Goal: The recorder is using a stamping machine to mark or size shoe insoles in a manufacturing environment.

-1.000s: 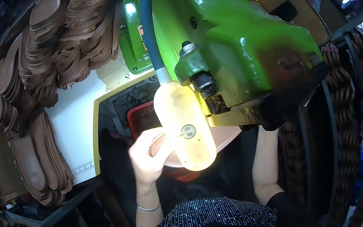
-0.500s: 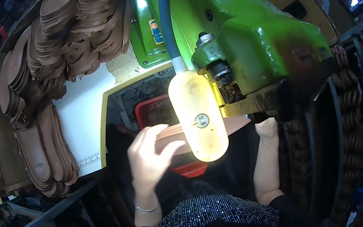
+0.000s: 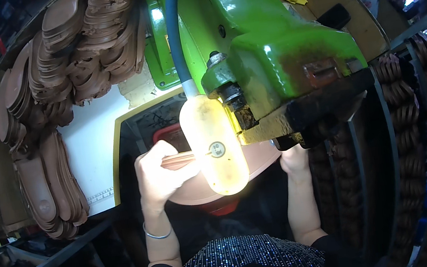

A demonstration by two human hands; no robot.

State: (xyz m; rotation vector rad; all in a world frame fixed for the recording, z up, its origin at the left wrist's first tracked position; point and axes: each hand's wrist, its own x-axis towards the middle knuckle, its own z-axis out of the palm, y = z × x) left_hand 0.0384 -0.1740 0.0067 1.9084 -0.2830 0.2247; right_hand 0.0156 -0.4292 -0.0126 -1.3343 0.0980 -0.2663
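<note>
A brown shoe sole [image 3: 259,161] is stretched crosswise between my hands, its broad face tilted up and its middle covered by a lit yellow lamp [image 3: 213,133]. My left hand [image 3: 158,176] is closed round the sole's left end, thumb along the near side. At the right end my right hand [image 3: 295,161] has its fingers curled in against the sole, partly hidden under the dark head of a green machine [image 3: 278,52]. The sole passes just below that head; whether it touches is hidden.
Stacks of brown soles [image 3: 39,187] line the far left of a white bench [image 3: 88,146] with a yellow edge. A red basket [image 3: 165,133] sits beyond the sole, low down. Racks of soles [image 3: 402,122] stand at right, with a metal rail [image 3: 51,264] at lower left.
My left hand, with fingers spread beside the sole before, has closed on its left end. The sole has tilted to show more of its face. The whole view has shifted slightly.
</note>
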